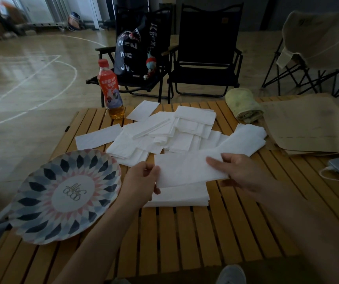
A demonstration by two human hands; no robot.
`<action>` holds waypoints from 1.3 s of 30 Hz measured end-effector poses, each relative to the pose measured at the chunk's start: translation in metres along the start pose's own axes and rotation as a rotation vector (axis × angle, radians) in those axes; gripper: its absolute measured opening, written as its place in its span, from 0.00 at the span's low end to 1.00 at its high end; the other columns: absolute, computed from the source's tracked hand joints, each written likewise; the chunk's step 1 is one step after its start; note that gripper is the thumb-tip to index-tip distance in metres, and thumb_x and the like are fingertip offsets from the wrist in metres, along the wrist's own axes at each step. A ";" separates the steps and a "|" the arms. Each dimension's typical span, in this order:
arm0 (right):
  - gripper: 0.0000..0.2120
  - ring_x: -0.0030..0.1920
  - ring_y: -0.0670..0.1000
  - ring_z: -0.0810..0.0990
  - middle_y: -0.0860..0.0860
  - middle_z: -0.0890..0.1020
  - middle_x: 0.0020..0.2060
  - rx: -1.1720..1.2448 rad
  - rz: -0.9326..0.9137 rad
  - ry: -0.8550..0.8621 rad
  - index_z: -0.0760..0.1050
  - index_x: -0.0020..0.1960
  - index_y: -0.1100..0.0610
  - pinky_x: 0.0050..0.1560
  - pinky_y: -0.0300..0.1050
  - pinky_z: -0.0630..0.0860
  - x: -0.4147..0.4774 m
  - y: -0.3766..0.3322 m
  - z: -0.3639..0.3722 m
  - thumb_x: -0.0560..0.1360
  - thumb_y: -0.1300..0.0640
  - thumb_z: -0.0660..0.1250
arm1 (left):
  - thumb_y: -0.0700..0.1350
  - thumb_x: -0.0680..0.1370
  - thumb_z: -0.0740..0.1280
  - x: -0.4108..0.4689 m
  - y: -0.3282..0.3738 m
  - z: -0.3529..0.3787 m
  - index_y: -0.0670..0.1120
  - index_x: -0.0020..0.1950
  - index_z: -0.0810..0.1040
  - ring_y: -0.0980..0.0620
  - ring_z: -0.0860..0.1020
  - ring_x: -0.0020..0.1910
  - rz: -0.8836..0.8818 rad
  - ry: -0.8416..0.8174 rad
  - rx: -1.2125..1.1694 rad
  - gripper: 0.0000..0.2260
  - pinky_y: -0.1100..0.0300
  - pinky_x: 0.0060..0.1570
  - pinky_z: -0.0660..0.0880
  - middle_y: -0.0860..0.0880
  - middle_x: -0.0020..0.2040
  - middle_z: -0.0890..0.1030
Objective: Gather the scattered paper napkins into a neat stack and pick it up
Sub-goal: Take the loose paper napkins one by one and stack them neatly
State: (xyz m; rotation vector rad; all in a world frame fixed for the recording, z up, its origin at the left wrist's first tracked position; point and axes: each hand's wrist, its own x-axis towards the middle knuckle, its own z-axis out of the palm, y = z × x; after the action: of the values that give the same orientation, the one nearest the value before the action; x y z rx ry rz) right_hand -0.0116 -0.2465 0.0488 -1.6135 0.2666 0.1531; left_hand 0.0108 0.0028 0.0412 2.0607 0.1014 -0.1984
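Both hands are on one napkin (187, 169) right now. The left hand (142, 177) pinches its left edge and the right hand (240, 171) grips the right end, so the sheet is held flat just above the small stack (180, 196) on the near part of the table (185, 232). I'd say that two-handed hold is there to square the sheet so its edges land true on the stack. Farther back, the scattered napkins (164, 132) lie overlapped at all angles, so most of the gathering looks to be ahead. Left of the stack sits a patterned plate (41, 212). At the far left a bottle (111, 89) stands capped, with amber drink only in its bottom part. Far right there's a rolled towel (244, 107), with brown paper bags (308, 124) lying flat beside it.
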 end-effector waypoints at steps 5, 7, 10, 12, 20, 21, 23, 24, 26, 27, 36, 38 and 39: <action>0.15 0.37 0.46 0.86 0.47 0.87 0.40 -0.226 0.079 -0.027 0.84 0.49 0.55 0.33 0.37 0.78 0.005 0.016 0.008 0.70 0.46 0.77 | 0.52 0.83 0.59 0.009 -0.020 0.005 0.50 0.59 0.72 0.55 0.77 0.41 0.031 0.103 0.577 0.09 0.61 0.41 0.75 0.53 0.44 0.77; 0.16 0.30 0.45 0.84 0.48 0.86 0.34 -0.336 0.092 -0.038 0.83 0.44 0.57 0.28 0.35 0.76 0.006 0.020 0.014 0.71 0.43 0.75 | 0.49 0.83 0.60 0.010 -0.030 0.009 0.47 0.64 0.70 0.53 0.79 0.47 0.063 0.117 0.740 0.11 0.61 0.44 0.74 0.50 0.50 0.79; 0.18 0.29 0.46 0.83 0.50 0.84 0.33 -0.546 0.105 -0.046 0.79 0.41 0.57 0.30 0.38 0.77 0.011 0.028 0.020 0.76 0.42 0.70 | 0.46 0.83 0.60 0.012 -0.040 0.012 0.46 0.66 0.69 0.51 0.79 0.54 0.077 0.089 0.844 0.12 0.59 0.51 0.76 0.48 0.58 0.78; 0.18 0.29 0.45 0.84 0.50 0.84 0.33 -0.645 0.097 -0.043 0.78 0.41 0.58 0.28 0.36 0.77 0.012 0.031 0.022 0.78 0.43 0.68 | 0.47 0.83 0.61 0.016 -0.041 0.012 0.46 0.65 0.69 0.51 0.79 0.53 0.072 0.090 0.861 0.12 0.60 0.48 0.75 0.48 0.58 0.78; 0.19 0.26 0.42 0.82 0.48 0.83 0.27 -0.877 0.043 0.005 0.77 0.42 0.56 0.24 0.31 0.69 0.007 0.028 0.028 0.78 0.40 0.65 | 0.47 0.81 0.65 0.014 -0.038 0.011 0.45 0.70 0.66 0.54 0.79 0.55 0.060 0.046 0.991 0.19 0.65 0.43 0.66 0.49 0.60 0.77; 0.19 0.26 0.41 0.81 0.48 0.83 0.29 -0.915 0.030 0.018 0.77 0.42 0.55 0.24 0.32 0.69 0.006 0.027 0.028 0.78 0.39 0.65 | 0.47 0.81 0.64 0.013 -0.038 0.009 0.46 0.70 0.67 0.54 0.78 0.56 0.083 0.029 1.007 0.18 0.65 0.44 0.67 0.49 0.61 0.75; 0.19 0.28 0.43 0.81 0.49 0.83 0.31 -1.010 -0.001 0.046 0.76 0.42 0.53 0.28 0.36 0.69 0.004 0.027 0.031 0.77 0.37 0.64 | 0.48 0.81 0.64 0.008 -0.036 0.008 0.47 0.68 0.70 0.53 0.77 0.55 0.127 0.003 1.029 0.16 0.62 0.49 0.72 0.47 0.63 0.72; 0.19 0.29 0.42 0.80 0.48 0.82 0.31 -1.038 -0.012 0.059 0.74 0.42 0.52 0.30 0.38 0.68 0.003 0.027 0.031 0.77 0.36 0.64 | 0.50 0.81 0.63 0.006 -0.036 0.008 0.47 0.68 0.70 0.52 0.78 0.55 0.152 0.010 1.027 0.16 0.60 0.51 0.74 0.47 0.62 0.72; 0.17 0.30 0.41 0.77 0.47 0.80 0.32 -1.048 -0.026 0.073 0.72 0.42 0.50 0.30 0.38 0.66 0.001 0.026 0.032 0.77 0.36 0.64 | 0.52 0.82 0.61 0.002 -0.031 0.007 0.47 0.68 0.68 0.53 0.79 0.52 0.137 0.115 0.911 0.16 0.60 0.49 0.76 0.48 0.58 0.76; 0.17 0.31 0.42 0.76 0.46 0.79 0.33 -1.057 -0.034 0.078 0.71 0.43 0.50 0.30 0.39 0.65 0.000 0.026 0.032 0.77 0.36 0.64 | 0.53 0.82 0.60 0.002 -0.029 0.007 0.47 0.68 0.67 0.54 0.80 0.50 0.129 0.174 0.855 0.17 0.61 0.46 0.75 0.50 0.55 0.79; 0.17 0.34 0.44 0.78 0.46 0.79 0.36 -1.003 -0.023 0.093 0.70 0.42 0.48 0.31 0.41 0.68 0.013 0.033 0.022 0.75 0.34 0.65 | 0.58 0.82 0.59 0.000 -0.032 0.011 0.49 0.62 0.70 0.58 0.73 0.42 0.169 0.036 0.835 0.15 0.64 0.40 0.69 0.55 0.47 0.74; 0.17 0.35 0.45 0.79 0.47 0.80 0.36 -0.954 -0.007 0.179 0.73 0.42 0.49 0.32 0.42 0.71 0.022 0.032 0.011 0.75 0.35 0.65 | 0.58 0.81 0.59 0.001 -0.033 0.010 0.50 0.61 0.69 0.59 0.72 0.41 0.168 0.035 0.837 0.15 0.65 0.37 0.67 0.55 0.46 0.73; 0.17 0.35 0.45 0.79 0.47 0.80 0.36 -0.944 -0.002 0.244 0.73 0.42 0.50 0.33 0.42 0.73 0.026 0.031 0.002 0.76 0.37 0.65 | 0.58 0.81 0.59 0.001 -0.033 0.010 0.50 0.61 0.69 0.60 0.72 0.40 0.166 0.032 0.837 0.14 0.65 0.35 0.66 0.56 0.45 0.73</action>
State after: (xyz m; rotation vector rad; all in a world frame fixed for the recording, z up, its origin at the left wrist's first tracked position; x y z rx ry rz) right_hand 0.0049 -0.2475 0.0117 -2.5768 0.4146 0.0788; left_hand 0.0056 0.0099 0.0079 2.8896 -0.1641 -0.1100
